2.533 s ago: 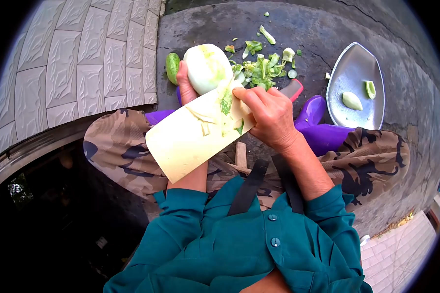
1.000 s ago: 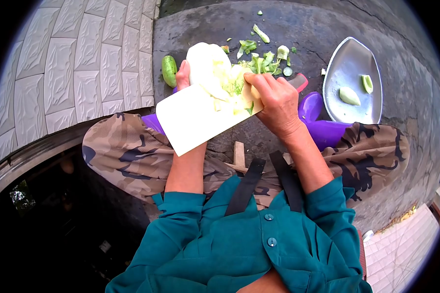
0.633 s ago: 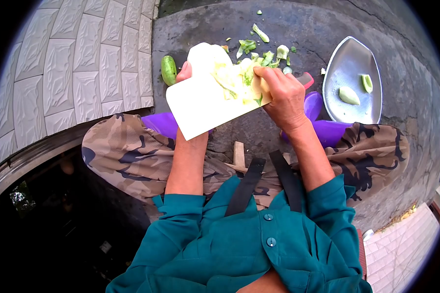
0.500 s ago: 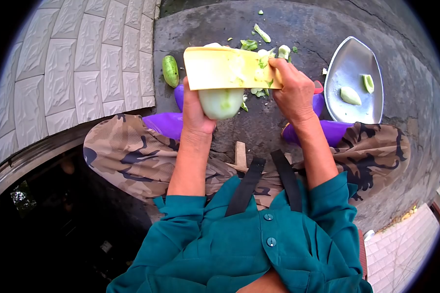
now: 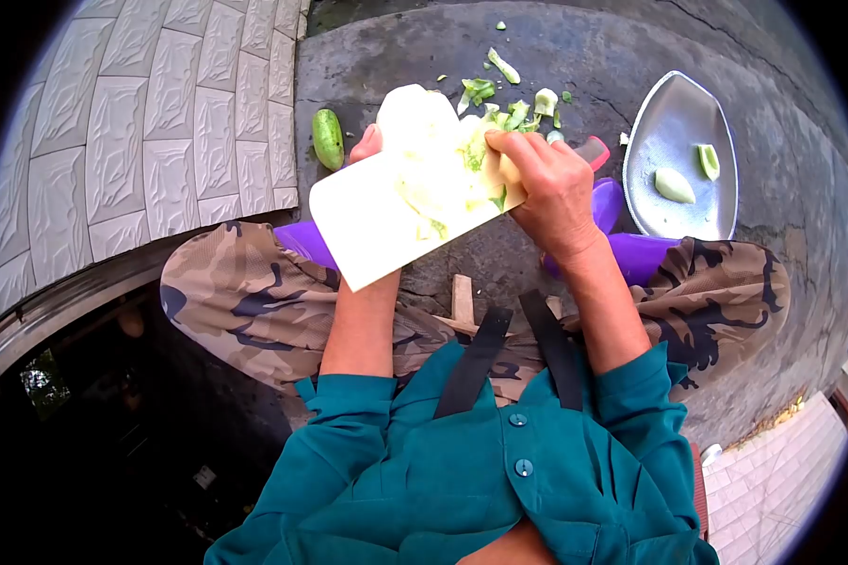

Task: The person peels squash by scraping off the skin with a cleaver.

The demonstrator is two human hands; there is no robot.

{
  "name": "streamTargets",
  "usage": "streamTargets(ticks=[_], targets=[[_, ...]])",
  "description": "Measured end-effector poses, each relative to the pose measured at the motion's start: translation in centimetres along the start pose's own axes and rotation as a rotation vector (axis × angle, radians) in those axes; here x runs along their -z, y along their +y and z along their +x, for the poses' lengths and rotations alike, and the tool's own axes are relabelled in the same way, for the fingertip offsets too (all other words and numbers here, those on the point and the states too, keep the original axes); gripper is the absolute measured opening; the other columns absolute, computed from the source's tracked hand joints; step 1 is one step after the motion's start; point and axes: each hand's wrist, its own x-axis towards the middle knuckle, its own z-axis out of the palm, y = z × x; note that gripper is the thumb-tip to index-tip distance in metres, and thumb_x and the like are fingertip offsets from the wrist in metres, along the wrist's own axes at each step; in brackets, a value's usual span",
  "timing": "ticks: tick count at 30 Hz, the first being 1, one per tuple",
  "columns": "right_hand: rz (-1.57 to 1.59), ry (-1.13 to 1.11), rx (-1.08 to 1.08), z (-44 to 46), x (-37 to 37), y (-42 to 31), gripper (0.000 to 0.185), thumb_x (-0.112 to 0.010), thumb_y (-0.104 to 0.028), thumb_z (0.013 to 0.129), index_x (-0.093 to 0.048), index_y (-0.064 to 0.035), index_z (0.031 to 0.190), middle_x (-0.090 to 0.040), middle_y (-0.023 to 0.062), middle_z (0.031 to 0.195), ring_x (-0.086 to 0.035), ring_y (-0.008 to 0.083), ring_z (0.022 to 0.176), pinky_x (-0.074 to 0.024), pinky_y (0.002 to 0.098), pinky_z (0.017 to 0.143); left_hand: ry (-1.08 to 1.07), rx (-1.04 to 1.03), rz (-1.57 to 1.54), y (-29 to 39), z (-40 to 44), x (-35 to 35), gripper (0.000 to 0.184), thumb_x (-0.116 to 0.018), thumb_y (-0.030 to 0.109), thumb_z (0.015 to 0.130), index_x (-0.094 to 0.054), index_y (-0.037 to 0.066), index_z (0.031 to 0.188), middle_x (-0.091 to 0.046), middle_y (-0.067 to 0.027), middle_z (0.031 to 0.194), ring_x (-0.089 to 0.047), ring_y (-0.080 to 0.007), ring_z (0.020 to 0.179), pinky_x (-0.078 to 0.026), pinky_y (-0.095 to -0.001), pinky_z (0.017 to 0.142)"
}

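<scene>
My right hand point(image 5: 551, 188) is closed round the handle of a broad cleaver point(image 5: 363, 221), whose red handle end pokes out past the fist. Wet green and pale scraps stick to the blade, which looks washed out in bright light. Behind the blade is a pale peeled gourd point(image 5: 416, 108), held by my left hand point(image 5: 366, 143). Only the thumb side and wrist of that hand show; the blade covers its other fingers. Whether the cleaver's edge touches the gourd is hidden.
Beyond my hands, green peelings point(image 5: 479, 90) and scraps lie on the dark concrete floor point(image 5: 594, 47). A green cucumber-like vegetable point(image 5: 328, 139) lies to the left. On the right, a metal basin point(image 5: 664, 104) holds two pale green pieces. My purple boots point(image 5: 645, 256) flank the work.
The cleaver has tilted and swung down to the left, now covering most of my left hand. The gourd shows above the blade instead of below it.
</scene>
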Motion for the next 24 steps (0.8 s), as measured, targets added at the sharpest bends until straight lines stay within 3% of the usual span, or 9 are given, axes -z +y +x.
streamTargets(ticks=[2, 6, 8, 10, 12, 16, 19, 21, 24], targets=[[-0.022, 0.016, -0.018, -0.2, 0.0, 0.7, 0.031, -0.070, -0.007, 0.069, -0.063, -0.0115, 0.099, -0.066, 0.0048, 0.083, -0.059, 0.0248, 0.065, -0.0451, 0.0336, 0.059, 0.045, -0.051, 0.090, -0.4, 0.1, 0.9, 0.048, -0.049, 0.038, 0.097, -0.048, 0.004, 0.131, -0.055, -0.0137, 0.130, -0.055, -0.0238, 0.117, -0.047, -0.0364, 0.097], [-0.065, -0.009, -0.093, 0.0, 0.4, 1.1, 0.024, -0.069, -0.008, 0.074, -0.062, -0.0130, 0.097, -0.066, 0.0051, 0.084, -0.062, 0.0261, 0.068, -0.0460, 0.0347, 0.060, -0.168, -0.054, -0.273, -1.0, 0.4, 2.5, 0.052, -0.054, 0.038, 0.095, -0.046, 0.003, 0.132, -0.057, -0.0135, 0.127, -0.059, -0.0247, 0.112, -0.049, -0.0383, 0.097], [-0.059, -0.010, -0.137, -0.3, 0.1, 2.4, 0.023, -0.068, -0.008, 0.076, -0.062, -0.0131, 0.098, -0.066, 0.0067, 0.082, -0.064, 0.0286, 0.070, -0.0470, 0.0363, 0.060, 0.106, -0.073, -0.039, -1.6, 0.7, 3.4, 0.056, -0.050, 0.043, 0.095, -0.045, 0.002, 0.132, -0.058, -0.0157, 0.124, -0.062, -0.0296, 0.105, -0.057, -0.0430, 0.083], [-0.109, -0.023, -0.259, -0.3, 0.0, 4.1, 0.022, -0.067, -0.008, 0.077, -0.061, -0.0126, 0.098, -0.066, 0.0075, 0.081, -0.064, 0.0297, 0.071, -0.0472, 0.0365, 0.060, 0.024, 0.007, 0.168, -1.1, 0.9, 2.7, 0.068, -0.047, 0.052, 0.090, -0.043, -0.001, 0.133, -0.059, -0.0232, 0.115, -0.066, -0.0399, 0.087, -0.060, -0.0478, 0.058], [-0.160, -0.035, -0.384, -0.5, -0.2, 4.3, 0.020, -0.066, -0.007, 0.079, -0.061, -0.0121, 0.097, -0.067, 0.0084, 0.080, -0.065, 0.0309, 0.072, -0.0473, 0.0367, 0.060, 0.030, 0.034, 0.195, -1.5, 0.9, 2.6, 0.070, -0.047, 0.054, 0.090, -0.042, 0.000, 0.134, -0.059, -0.0234, 0.114, -0.066, -0.0397, 0.090, -0.060, -0.0476, 0.060], [0.264, -0.076, -0.570, -0.4, -0.4, 3.6, 0.012, -0.059, -0.008, 0.084, -0.063, -0.0085, 0.096, -0.067, 0.0078, 0.074, -0.062, 0.0175, 0.065, -0.0452, 0.0332, 0.057, 0.021, -0.004, 0.179, -1.4, 0.6, 2.4, 0.074, -0.050, 0.055, 0.088, -0.040, 0.000, 0.135, -0.058, -0.0230, 0.116, -0.065, -0.0395, 0.093, -0.060, -0.0492, 0.064], [0.877, -0.155, -0.808, 1.1, 1.6, 1.7, 0.010, -0.059, -0.010, 0.087, -0.063, -0.0025, 0.092, -0.065, 0.0026, 0.071, -0.047, 0.0054, 0.052, -0.0370, 0.0233, 0.049, 0.040, -0.026, 0.168, -1.0, 0.2, 1.9, 0.079, -0.055, 0.056, 0.084, -0.039, 0.000, 0.136, -0.057, -0.0219, 0.119, -0.063, -0.0391, 0.098, -0.059, -0.0516, 0.068], [1.079, -0.190, -0.837, 1.7, 3.1, 1.4, 0.011, -0.059, -0.011, 0.088, -0.063, -0.0012, 0.090, -0.065, 0.0036, 0.070, -0.044, 0.0053, 0.049, -0.0353, 0.0222, 0.047, 0.025, -0.011, 0.068, -1.1, -0.2, 1.5, 0.066, -0.063, 0.039, 0.082, -0.046, -0.005, 0.129, -0.060, -0.0173, 0.117, -0.063, -0.0267, 0.102, -0.054, -0.0385, 0.088], [1.368, -0.211, -0.809, 2.2, 4.3, 0.5, 0.021, -0.056, -0.013, 0.091, -0.063, 0.0052, 0.084, -0.063, 0.0071, 0.064, -0.039, 0.0068, 0.038, -0.0310, 0.0214, 0.040, 0.019, -0.020, 0.275, -0.5, -0.4, 1.7, 0.086, -0.068, 0.048, 0.071, -0.040, -0.002, 0.136, -0.056, -0.0179, 0.122, -0.062, -0.0306, 0.104, -0.056, -0.0412, 0.082]])
